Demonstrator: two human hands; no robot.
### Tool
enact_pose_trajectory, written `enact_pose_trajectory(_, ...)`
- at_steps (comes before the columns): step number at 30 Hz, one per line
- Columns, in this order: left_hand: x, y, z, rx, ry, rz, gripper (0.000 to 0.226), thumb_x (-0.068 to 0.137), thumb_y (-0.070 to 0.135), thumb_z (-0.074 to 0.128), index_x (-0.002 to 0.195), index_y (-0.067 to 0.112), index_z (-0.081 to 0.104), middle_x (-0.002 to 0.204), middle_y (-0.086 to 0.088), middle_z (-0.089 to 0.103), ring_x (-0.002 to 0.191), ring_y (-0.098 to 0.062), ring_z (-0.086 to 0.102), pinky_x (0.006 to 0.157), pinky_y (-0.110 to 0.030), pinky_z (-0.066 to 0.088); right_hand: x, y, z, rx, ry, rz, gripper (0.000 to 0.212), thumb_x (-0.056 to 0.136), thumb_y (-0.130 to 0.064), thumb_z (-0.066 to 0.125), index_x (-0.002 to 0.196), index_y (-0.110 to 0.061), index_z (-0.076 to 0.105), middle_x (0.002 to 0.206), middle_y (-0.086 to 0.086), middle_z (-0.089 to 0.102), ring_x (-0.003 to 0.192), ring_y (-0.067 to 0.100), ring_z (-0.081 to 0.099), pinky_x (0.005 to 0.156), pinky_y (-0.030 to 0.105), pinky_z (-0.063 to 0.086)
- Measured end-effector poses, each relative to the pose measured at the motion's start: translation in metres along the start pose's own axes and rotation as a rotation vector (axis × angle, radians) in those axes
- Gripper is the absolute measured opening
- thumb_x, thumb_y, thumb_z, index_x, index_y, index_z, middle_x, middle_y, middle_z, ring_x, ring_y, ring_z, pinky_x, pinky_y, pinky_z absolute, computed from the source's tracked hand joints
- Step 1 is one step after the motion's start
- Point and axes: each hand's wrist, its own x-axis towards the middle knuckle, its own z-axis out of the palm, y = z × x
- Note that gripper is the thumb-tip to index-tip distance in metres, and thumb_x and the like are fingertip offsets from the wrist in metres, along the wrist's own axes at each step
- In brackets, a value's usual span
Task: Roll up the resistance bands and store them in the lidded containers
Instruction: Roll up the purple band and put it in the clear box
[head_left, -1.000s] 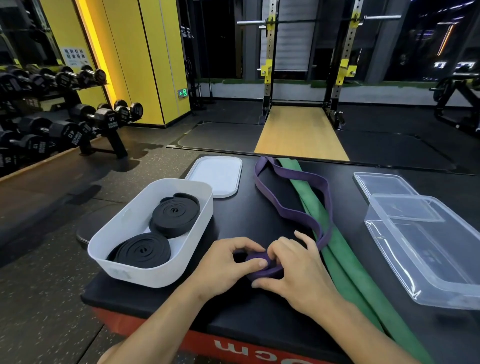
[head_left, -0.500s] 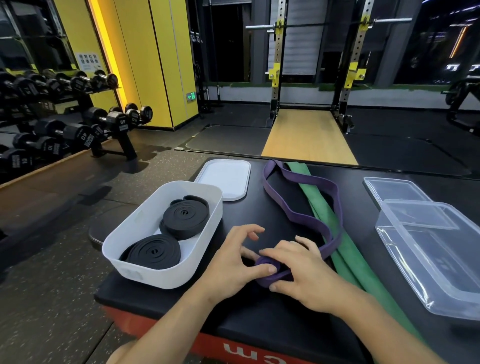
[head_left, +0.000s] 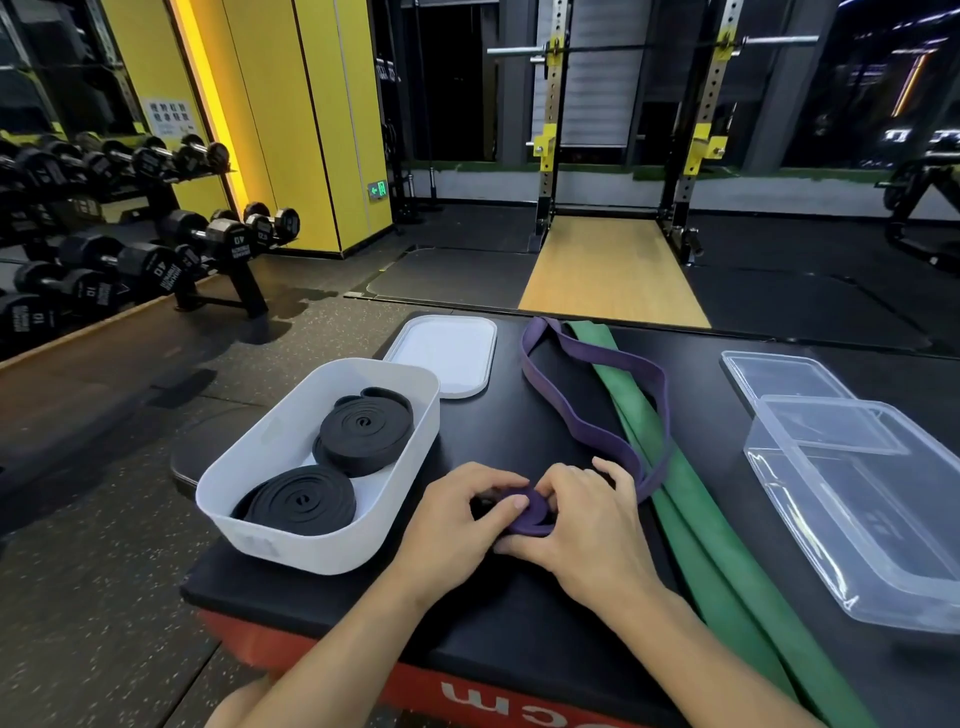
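Since half a second ago the left hand (head_left: 457, 514) has closed: its fingers, then spread and lifted, now curl back onto the coil (head_left: 530, 517), thumb pressed on top. The right hand (head_left: 587, 525) keeps its place against the coil's right side.

Head view. Both hands clamp the rolled start of the purple band (head_left: 592, 431) between them, on the black platform (head_left: 493, 431). The unrolled length leaves the grip on the right-hand side and runs away from the person as a long open loop, its long axis pointing forward and slightly left. The right hand is nearer the feed. In my judgement the roll must advance forward along that line.

The green band (head_left: 701, 530) lies flat just right of the grip, parallel, and the purple loop crosses over it, so it may drag. The white container (head_left: 322, 551), holding two black rolls (head_left: 366, 431), stands just left of the grip, with space doubtful. Its white lid (head_left: 447, 353) lies beyond. The clear container (head_left: 883, 587) and clear lid (head_left: 779, 374) sit well right, past the green band.
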Motion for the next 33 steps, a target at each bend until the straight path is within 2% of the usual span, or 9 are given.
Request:
enact_pose_trajectory(3, 0.001, 0.000, -0.001, -0.101, -0.024, -0.069, 0.026, 0.090, 0.017, 0.080, 0.111, 0.033, 0.078, 0.105, 0.011, 0.077, 0.102, -0.009, 0.073, 0.098, -0.032, 0.056, 0.001, -0.002, 0.002, -0.023, -0.010, -0.003, 0.063, 0.061, -0.087, 0.065, 0.085, -0.031, 0.047, 0.076, -0.015, 0.055, 0.081, 0.007, 0.055, 0.113, 0.027, 0.021)
enact_pose_trajectory(6, 0.003, 0.001, -0.001, -0.162, -0.040, -0.095, 0.030, 0.086, 0.023, 0.080, 0.112, 0.037, 0.076, 0.103, 0.008, 0.078, 0.101, -0.012, 0.074, 0.101, -0.037, 0.056, 0.008, 0.004, -0.007, -0.025, -0.151, -0.047, 0.062, 0.063, -0.080, 0.070, 0.095, -0.032, 0.047, 0.083, -0.017, 0.055, 0.087, 0.006, 0.053, 0.113, 0.031, 0.023)
enact_pose_trajectory(8, 0.004, 0.001, -0.002, -0.168, -0.048, -0.091, 0.032, 0.086, 0.022, 0.080, 0.112, 0.039, 0.074, 0.102, 0.008, 0.077, 0.100, -0.013, 0.074, 0.100, -0.037, 0.056, 0.014, 0.009, -0.020, 0.014, -0.276, -0.095, 0.064, 0.070, -0.067, 0.076, 0.120, -0.038, 0.050, 0.093, -0.019, 0.057, 0.097, 0.004, 0.053, 0.116, 0.032, 0.022)
enact_pose_trajectory(11, 0.006, 0.000, -0.005, -0.177, -0.060, -0.096, 0.031, 0.087, 0.017, 0.081, 0.107, 0.039, 0.074, 0.099, 0.009, 0.076, 0.098, -0.015, 0.073, 0.097, -0.035, 0.056, 0.020, 0.021, -0.035, 0.059, -0.441, -0.124, 0.086, 0.082, -0.046, 0.080, 0.153, -0.049, 0.032, 0.105, -0.020, 0.056, 0.106, 0.002, 0.050, 0.114, 0.027, 0.024)
enact_pose_trajectory(15, 0.005, 0.000, -0.006, -0.230, -0.064, -0.112, 0.024, 0.088, 0.013, 0.082, 0.101, 0.030, 0.071, 0.097, 0.004, 0.077, 0.096, -0.016, 0.074, 0.092, -0.032, 0.056, 0.021, 0.028, -0.025, 0.124, -0.416, -0.169, 0.087, 0.081, -0.043, 0.080, 0.154, -0.047, 0.033, 0.134, -0.026, 0.048, 0.130, 0.007, 0.043, 0.117, 0.034, 0.030)
enact_pose_trajectory(17, 0.005, 0.000, -0.006, -0.226, -0.053, -0.093, 0.018, 0.088, 0.013, 0.083, 0.096, 0.026, 0.073, 0.097, 0.003, 0.078, 0.096, -0.017, 0.074, 0.093, -0.033, 0.056, 0.017, 0.029, -0.019, 0.145, -0.384, -0.201, 0.082, 0.082, -0.038, 0.080, 0.153, -0.041, 0.038, 0.136, -0.026, 0.052, 0.133, 0.007, 0.044, 0.118, 0.034, 0.032)
enact_pose_trajectory(22, 0.000, 0.003, -0.001, -0.116, 0.004, -0.036, 0.012, 0.086, 0.017, 0.085, 0.094, 0.025, 0.080, 0.094, 0.009, 0.078, 0.090, -0.010, 0.072, 0.089, -0.029, 0.055, 0.010, 0.024, -0.019, 0.046, -0.303, -0.203, 0.078, 0.089, -0.041, 0.074, 0.156, -0.031, 0.035, 0.113, -0.027, 0.043, 0.120, -0.006, 0.041, 0.126, 0.027, 0.003)
enact_pose_trajectory(28, 0.000, 0.007, 0.001, 0.058, 0.063, -0.026, 0.012, 0.090, 0.028, 0.081, 0.100, 0.034, 0.080, 0.093, 0.021, 0.076, 0.098, 0.000, 0.068, 0.092, -0.021, 0.051, 0.010, 0.020, -0.024, 0.013, -0.278, -0.170, 0.058, 0.082, -0.058, 0.073, 0.134, -0.041, 0.053, 0.106, -0.020, 0.046, 0.114, 0.000, 0.043, 0.122, 0.029, 0.004)
enact_pose_trajectory(33, -0.003, 0.009, -0.001, 0.120, -0.001, -0.032, 0.020, 0.091, 0.036, 0.077, 0.111, 0.036, 0.079, 0.103, 0.028, 0.073, 0.105, 0.007, 0.066, 0.096, -0.020, 0.051, 0.006, 0.011, -0.016, 0.035, -0.165, -0.054, 0.063, 0.058, -0.088, 0.063, 0.091, -0.035, 0.055, 0.085, -0.020, 0.054, 0.092, -0.001, 0.052, 0.119, 0.028, 0.011)
